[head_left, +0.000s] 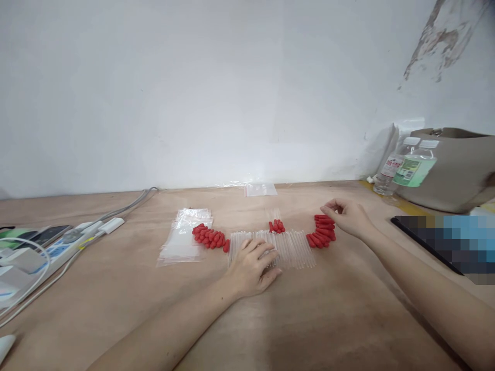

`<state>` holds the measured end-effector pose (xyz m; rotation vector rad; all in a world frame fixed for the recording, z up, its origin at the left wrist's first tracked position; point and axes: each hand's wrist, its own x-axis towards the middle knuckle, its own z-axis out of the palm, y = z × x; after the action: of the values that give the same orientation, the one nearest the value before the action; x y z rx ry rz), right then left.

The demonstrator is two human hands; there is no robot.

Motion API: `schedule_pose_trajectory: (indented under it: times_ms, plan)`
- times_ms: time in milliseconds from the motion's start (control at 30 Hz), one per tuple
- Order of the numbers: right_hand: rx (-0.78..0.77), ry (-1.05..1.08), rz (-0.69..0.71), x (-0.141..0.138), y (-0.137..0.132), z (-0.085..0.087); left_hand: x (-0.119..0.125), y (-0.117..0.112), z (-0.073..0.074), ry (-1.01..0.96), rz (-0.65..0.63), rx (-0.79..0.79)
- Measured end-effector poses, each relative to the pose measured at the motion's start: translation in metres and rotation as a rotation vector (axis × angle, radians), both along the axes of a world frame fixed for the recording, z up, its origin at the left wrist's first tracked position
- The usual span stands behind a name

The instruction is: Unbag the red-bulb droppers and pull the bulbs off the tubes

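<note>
A row of thin clear tubes (296, 250) lies side by side on the wooden table. My left hand (253, 265) rests over the left and middle part of that row, fingers spread, hiding some tubes. Beside the row's right end, red dropper bulbs (322, 234) form a curved line. At the far end of this line is my right hand (344, 214), thumb and forefinger pinched together; whatever lies between the tips is hidden. More red bulbs (211, 237) curve away from the row's left end. Behind the row's middle, a few red bulbs (276, 225) have clear tubes (274, 213) pointing toward the wall.
Clear zip bags (183, 242) are stacked at left, and another bag (261, 189) lies by the wall. A power strip (58, 252) with cables sits far left. Two bottles (415, 167), a grey-brown bag (456, 172) and a dark-edged device (425, 245) with a blurred surface are at right.
</note>
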<state>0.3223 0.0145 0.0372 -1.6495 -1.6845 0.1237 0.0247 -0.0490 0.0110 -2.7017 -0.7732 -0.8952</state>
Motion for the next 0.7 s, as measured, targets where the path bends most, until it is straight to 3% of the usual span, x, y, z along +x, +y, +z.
schedule_pose_trajectory:
  times_ms: [167,333,700]
  plan:
    - [-0.059,-0.153,0.156,-0.05,-0.002,0.01,0.0,-0.002,0.0,0.007,0.023,0.027]
    - [-0.122,-0.263,0.261,-0.09,0.002,0.006,-0.002,-0.002,-0.001,0.004,0.024,0.013]
    - [-0.108,-0.238,0.258,-0.098,0.006,-0.001,-0.002,-0.002,-0.002,-0.011,0.015,-0.003]
